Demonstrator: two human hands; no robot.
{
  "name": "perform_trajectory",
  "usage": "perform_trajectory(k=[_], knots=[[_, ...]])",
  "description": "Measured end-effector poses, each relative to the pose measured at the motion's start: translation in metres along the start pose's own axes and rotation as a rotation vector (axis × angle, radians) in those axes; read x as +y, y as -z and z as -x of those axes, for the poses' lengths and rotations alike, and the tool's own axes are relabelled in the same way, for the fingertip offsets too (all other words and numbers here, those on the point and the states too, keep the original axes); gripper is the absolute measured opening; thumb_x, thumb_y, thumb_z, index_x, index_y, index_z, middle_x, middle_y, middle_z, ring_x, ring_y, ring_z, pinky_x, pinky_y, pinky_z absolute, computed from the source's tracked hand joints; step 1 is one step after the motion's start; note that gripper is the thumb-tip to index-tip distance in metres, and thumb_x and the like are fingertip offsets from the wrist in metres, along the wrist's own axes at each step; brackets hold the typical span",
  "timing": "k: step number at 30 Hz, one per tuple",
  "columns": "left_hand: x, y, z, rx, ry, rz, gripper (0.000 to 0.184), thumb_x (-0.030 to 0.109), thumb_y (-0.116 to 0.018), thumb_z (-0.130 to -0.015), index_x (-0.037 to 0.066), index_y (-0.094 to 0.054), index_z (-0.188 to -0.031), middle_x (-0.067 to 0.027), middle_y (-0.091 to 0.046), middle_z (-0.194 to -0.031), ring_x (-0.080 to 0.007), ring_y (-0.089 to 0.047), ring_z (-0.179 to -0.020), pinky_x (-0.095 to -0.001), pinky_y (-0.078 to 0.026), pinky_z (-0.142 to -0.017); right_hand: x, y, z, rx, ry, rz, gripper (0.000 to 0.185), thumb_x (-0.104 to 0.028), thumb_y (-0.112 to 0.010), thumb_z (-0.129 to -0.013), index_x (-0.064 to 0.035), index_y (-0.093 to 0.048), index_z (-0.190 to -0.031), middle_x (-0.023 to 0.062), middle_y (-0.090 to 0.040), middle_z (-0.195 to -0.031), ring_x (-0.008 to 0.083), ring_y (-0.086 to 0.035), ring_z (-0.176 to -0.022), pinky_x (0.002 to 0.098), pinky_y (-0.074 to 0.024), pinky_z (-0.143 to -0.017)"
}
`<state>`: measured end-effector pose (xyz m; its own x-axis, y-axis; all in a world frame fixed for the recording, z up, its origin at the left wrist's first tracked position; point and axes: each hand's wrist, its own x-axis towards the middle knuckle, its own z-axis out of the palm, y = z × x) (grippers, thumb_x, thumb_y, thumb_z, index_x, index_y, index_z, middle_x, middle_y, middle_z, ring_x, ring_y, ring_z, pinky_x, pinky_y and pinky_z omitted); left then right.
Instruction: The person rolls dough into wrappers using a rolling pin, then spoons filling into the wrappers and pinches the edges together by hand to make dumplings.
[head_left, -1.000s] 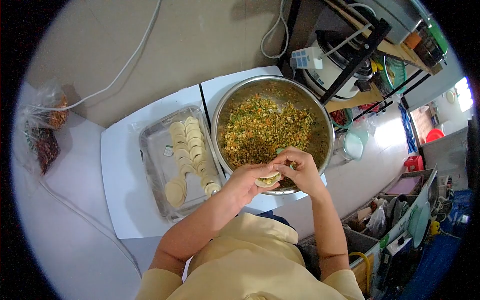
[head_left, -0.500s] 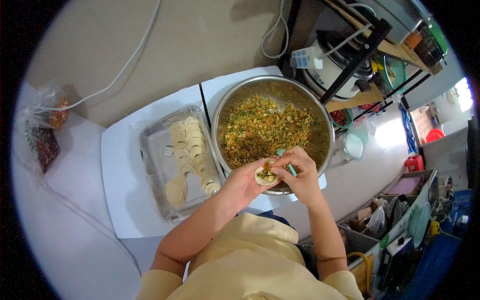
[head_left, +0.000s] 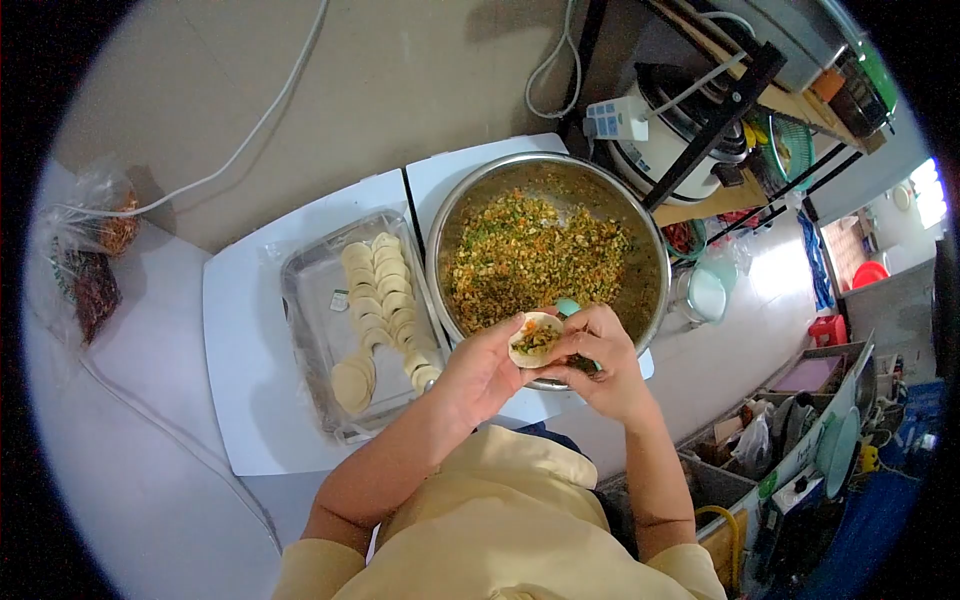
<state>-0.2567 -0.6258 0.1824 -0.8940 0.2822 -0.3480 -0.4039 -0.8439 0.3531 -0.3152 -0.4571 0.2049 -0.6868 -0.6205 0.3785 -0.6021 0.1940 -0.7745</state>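
My left hand (head_left: 483, 368) holds a round dumpling wrapper (head_left: 518, 351) by its edge, with chopped vegetable filling (head_left: 537, 341) in its middle. Close against the wrapper's right side, my right hand (head_left: 605, 362) has its fingers bent, thumb and fingertips at the rim. A turquoise spoon (head_left: 567, 307) is tucked in that hand, its shaft mostly hidden by the fingers. Both hands are over the near rim of a large steel bowl (head_left: 655, 290), which contains more orange, green and pale filling (head_left: 535, 255).
Left of the bowl, a clear plastic tray (head_left: 325, 345) holds rows of overlapping wrappers (head_left: 392, 285) on a white table (head_left: 240, 330). A rice cooker (head_left: 650, 160) and a power strip (head_left: 617, 118) are by the black-framed rack at upper right. Plastic bags (head_left: 85, 250) lie far left.
The wrapper is turned more open toward me, and its filling shows more. My right fingers have shifted from above the filling to the wrapper's right edge; less of the spoon's shaft shows.
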Motion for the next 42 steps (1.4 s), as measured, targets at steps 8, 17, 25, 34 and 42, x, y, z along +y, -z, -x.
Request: perform_trajectory(k=[8,17,25,34,42], knots=[[0.003,-0.006,0.006,-0.067,0.035,0.062,0.035,0.019,-0.043,-0.095,-0.001,-0.046,-0.124,-0.0107,-0.055,-0.117,-0.0209,-0.055,-0.108,-0.0388,-0.042,-0.097,0.000,-0.004,0.002,0.073,0.131,0.180,0.021,-0.015,-0.076,-0.062,-0.0102,-0.067,-0.080,0.0035,-0.056,-0.084,0.0242,-0.053,-0.081,0.0357,-0.0405,-0.069],[0.005,-0.029,0.026,-0.074,-0.190,-0.705,0.054,-0.004,-0.056,-0.084,0.005,-0.039,-0.135,-0.0064,-0.052,-0.123,-0.0126,-0.052,-0.110,-0.0259,-0.043,-0.093,-0.005,-0.007,0.011,0.194,0.070,0.021,0.020,-0.015,-0.076,-0.065,-0.0111,-0.068,-0.083,0.0049,-0.058,-0.088,0.0241,-0.052,-0.085,0.0345,-0.0404,-0.073],[0.008,-0.035,0.033,-0.101,-0.200,-0.792,0.047,0.003,-0.056,-0.088,0.001,-0.041,-0.133,-0.0086,-0.055,-0.121,-0.0132,-0.052,-0.110,-0.0261,-0.042,-0.093,-0.013,-0.008,0.013,0.239,0.085,-0.034,0.022,-0.015,-0.074,-0.068,-0.0120,-0.071,-0.090,0.0083,-0.058,-0.107,0.0275,-0.050,-0.102,0.0399,-0.0367,-0.089],[0.006,-0.043,0.032,-0.069,-0.229,-0.815,0.043,0.001,-0.049,-0.091,-0.003,-0.040,-0.133,-0.0101,-0.054,-0.121,-0.0133,-0.054,-0.106,-0.0270,-0.045,-0.090,-0.021,-0.019,0.013,0.428,-0.101,-0.198,0.017,-0.005,-0.074,-0.068,-0.0067,-0.068,-0.084,0.0104,-0.057,-0.100,0.0241,-0.052,-0.095,0.0333,-0.0424,-0.079],[0.004,-0.035,0.029,0.040,-0.315,-0.823,0.034,0.001,-0.050,-0.091,-0.005,-0.051,-0.124,-0.0115,-0.057,-0.120,-0.0132,-0.055,-0.106,-0.0264,-0.045,-0.090,-0.020,-0.024,0.012,0.534,-0.076,-0.251,0.022,-0.004,-0.075,-0.067,-0.0037,-0.066,-0.087,0.0098,-0.054,-0.098,0.0223,-0.052,-0.091,0.0307,-0.0427,-0.078]])
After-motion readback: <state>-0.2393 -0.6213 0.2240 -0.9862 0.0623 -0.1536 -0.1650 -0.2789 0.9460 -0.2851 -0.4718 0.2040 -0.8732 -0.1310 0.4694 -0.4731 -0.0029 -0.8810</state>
